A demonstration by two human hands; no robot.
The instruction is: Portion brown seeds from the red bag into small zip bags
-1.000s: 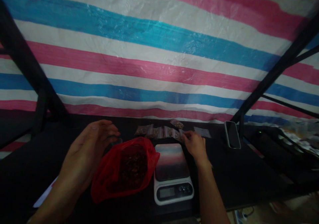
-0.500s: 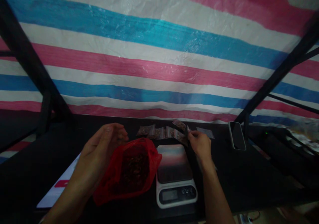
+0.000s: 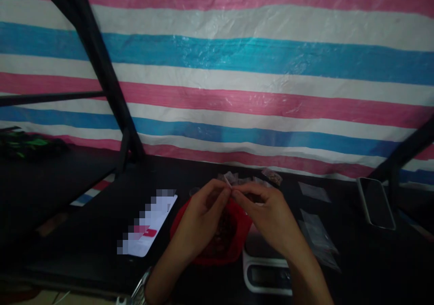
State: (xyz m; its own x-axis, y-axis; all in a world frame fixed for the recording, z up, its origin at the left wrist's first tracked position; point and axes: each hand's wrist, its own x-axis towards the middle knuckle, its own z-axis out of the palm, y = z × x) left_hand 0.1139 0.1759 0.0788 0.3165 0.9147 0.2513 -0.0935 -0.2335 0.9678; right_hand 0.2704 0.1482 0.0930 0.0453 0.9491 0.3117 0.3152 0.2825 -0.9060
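Note:
My left hand and my right hand meet fingertip to fingertip above a red plastic bag. Both pinch a small clear zip bag, of which only a thin pale edge shows. Inside the open red bag lie small dark brown pieces, partly hidden by my hands. Under my right forearm stands a white kitchen scale, its display half covered. Behind my fingers several small filled zip bags lie in a row.
Right of the scale are flat clear bags and a single flat bag. A phone lies farther right. To the left is a white flat object with a red patch. Black frame posts flank the striped sheet.
My right hand has come back from beside the filled bags, and my left hand has moved over to join it above the red bag. The view has turned left.

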